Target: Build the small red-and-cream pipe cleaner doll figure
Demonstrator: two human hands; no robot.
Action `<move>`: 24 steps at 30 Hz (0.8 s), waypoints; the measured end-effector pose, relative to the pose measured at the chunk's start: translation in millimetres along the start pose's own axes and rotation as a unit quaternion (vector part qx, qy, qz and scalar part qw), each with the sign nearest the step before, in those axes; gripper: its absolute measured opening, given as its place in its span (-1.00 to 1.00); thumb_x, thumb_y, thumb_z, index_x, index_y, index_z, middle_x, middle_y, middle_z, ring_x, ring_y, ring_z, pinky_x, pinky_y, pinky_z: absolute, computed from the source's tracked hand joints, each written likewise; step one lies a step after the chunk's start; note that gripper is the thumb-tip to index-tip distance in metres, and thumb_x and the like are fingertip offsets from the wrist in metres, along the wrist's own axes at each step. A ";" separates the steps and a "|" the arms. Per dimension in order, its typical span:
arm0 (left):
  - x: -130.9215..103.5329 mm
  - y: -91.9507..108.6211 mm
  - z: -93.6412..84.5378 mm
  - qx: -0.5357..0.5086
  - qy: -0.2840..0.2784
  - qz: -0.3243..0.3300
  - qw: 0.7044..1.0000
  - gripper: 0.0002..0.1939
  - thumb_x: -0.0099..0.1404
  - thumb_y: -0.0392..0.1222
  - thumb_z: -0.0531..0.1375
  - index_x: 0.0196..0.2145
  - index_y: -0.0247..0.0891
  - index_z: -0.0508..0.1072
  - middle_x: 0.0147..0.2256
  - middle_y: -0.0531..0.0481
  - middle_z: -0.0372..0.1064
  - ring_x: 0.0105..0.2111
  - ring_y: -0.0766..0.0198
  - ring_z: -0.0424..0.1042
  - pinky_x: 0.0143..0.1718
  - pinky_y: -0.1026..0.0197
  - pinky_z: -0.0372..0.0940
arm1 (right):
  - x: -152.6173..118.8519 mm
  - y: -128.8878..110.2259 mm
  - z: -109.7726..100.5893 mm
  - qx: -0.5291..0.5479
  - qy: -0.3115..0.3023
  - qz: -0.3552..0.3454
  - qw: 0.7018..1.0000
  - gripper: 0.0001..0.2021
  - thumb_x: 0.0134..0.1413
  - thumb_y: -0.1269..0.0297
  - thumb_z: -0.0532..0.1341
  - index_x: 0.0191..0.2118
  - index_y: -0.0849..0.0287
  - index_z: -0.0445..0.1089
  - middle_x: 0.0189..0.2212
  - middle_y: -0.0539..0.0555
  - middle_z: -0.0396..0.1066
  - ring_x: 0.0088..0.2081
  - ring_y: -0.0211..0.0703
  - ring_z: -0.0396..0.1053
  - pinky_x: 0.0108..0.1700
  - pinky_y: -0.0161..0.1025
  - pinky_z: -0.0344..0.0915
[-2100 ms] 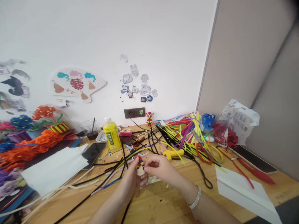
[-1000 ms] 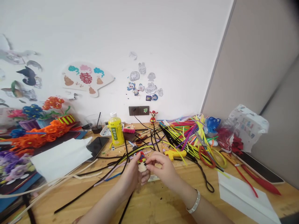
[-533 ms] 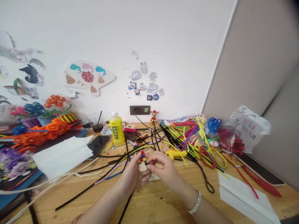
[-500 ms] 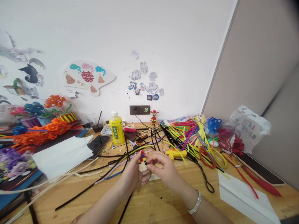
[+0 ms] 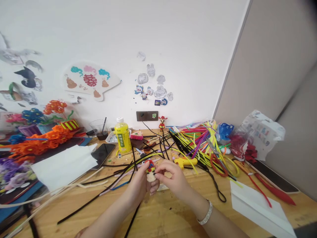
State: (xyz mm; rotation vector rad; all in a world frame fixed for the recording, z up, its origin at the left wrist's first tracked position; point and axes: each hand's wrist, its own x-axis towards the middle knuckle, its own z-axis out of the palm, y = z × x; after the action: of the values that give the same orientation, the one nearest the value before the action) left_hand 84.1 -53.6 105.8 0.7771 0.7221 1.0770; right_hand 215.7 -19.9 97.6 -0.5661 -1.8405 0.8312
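A small fuzzy figure (image 5: 151, 177), cream below with red, blue and yellow on top, is held upright in my left hand (image 5: 141, 182). My left thumb presses along its side and the fingers wrap behind, hiding its back. My right hand (image 5: 172, 175) is closed in a pinch at the figure's right edge, by a dark spot. What those fingertips grip is too small to make out. Black pipe cleaners (image 5: 109, 187) lie on the wooden table around my left hand. A yellow glue gun (image 5: 185, 162) rests just beyond my right hand.
Behind my hands stand a yellow drink bottle (image 5: 123, 136) and a small red-hatted figure (image 5: 161, 123). Scissors (image 5: 218, 162) lie by a heap of coloured pipe cleaners (image 5: 195, 140). White paper (image 5: 260, 208) is at right, a phone (image 5: 102, 154) at left. Pipe-cleaner flowers (image 5: 44, 142) crowd the far left.
The view has shifted slightly, so the surroundings sit a little further left. Both hands stay at the figure, with barely any visible finger movement.
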 end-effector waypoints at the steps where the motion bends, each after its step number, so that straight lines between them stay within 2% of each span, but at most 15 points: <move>1: 0.4 -0.1 -0.2 0.001 0.000 -0.003 1.000 -0.66 0.16 0.15 -0.01 -0.40 -0.20 0.23 -0.72 0.19 0.03 -0.72 0.42 -0.02 -0.65 0.35 -0.12 | 0.1 0.2 -0.3 -0.003 -0.001 -0.005 1.000 -0.96 -0.06 0.40 0.21 -0.45 0.14 0.40 -0.44 0.03 0.37 -0.31 -0.17 0.32 -0.23 -0.24 0.24; 8: 1.2 0.0 0.2 0.023 0.012 0.003 1.000 -0.66 0.17 0.13 -0.01 -0.44 -0.22 0.25 -0.71 0.19 0.02 -0.73 0.44 -0.02 -0.67 0.37 -0.12 | 0.2 -0.5 -1.2 -0.004 0.009 0.001 1.000 -0.93 -0.12 0.44 0.23 -0.43 0.14 0.38 -0.42 0.02 0.36 -0.33 -0.19 0.31 -0.30 -0.29 0.25; 24: -0.5 1.8 0.6 0.028 0.003 0.028 0.999 -0.67 0.16 0.11 0.04 -0.48 -0.23 0.25 -0.69 0.18 0.05 -0.73 0.46 0.00 -0.67 0.36 -0.09 | -2.0 -2.5 -4.4 -0.071 -0.018 -0.041 0.996 -0.93 0.03 0.35 0.16 -0.41 0.14 0.38 -0.43 0.04 0.35 -0.33 -0.19 0.29 -0.24 -0.25 0.22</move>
State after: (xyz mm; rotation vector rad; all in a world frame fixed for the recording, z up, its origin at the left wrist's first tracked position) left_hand 83.5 -53.7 107.7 0.8463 0.7422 1.1146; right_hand 220.5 -21.7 99.4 -0.5629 -1.9530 0.6634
